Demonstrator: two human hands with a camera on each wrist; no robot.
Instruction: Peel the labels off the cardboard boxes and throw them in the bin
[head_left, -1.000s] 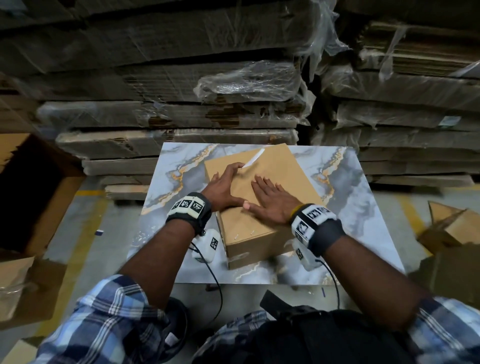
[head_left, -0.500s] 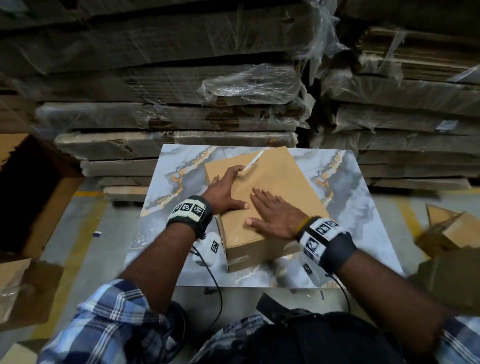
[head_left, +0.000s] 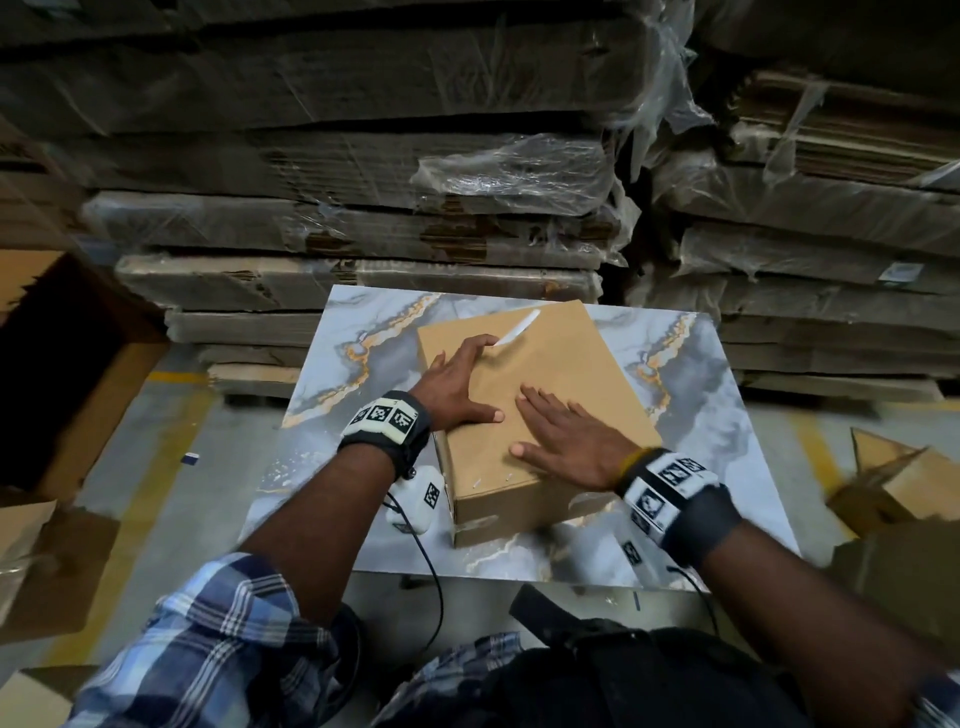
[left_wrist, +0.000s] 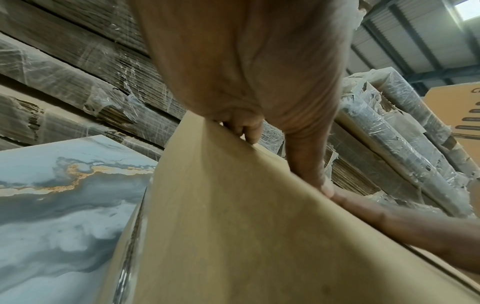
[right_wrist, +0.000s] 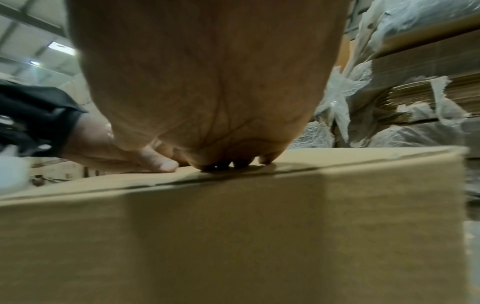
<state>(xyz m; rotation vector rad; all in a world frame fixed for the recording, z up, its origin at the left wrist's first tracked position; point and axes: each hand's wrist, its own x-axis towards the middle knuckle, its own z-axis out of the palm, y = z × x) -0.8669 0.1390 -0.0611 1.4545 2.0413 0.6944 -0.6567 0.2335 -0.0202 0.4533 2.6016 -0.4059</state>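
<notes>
Cardboard box (head_left: 540, 405) sits on the marbled bench (head_left: 727, 415), its white label (head_left: 517, 328) slanting just beyond my left hand (head_left: 457, 384). That hand's fingertips are nearest it. Both grips lie flat and released; my right hand (head_left: 571, 441) presses the lid.

marble-patterned tabletop (head_left: 727, 431), cardboard box (head_left: 571, 364) lying on it

Tan closed box (head_left: 550, 384), white label (head_left: 517, 328) seemingly part-lifted
</notes>
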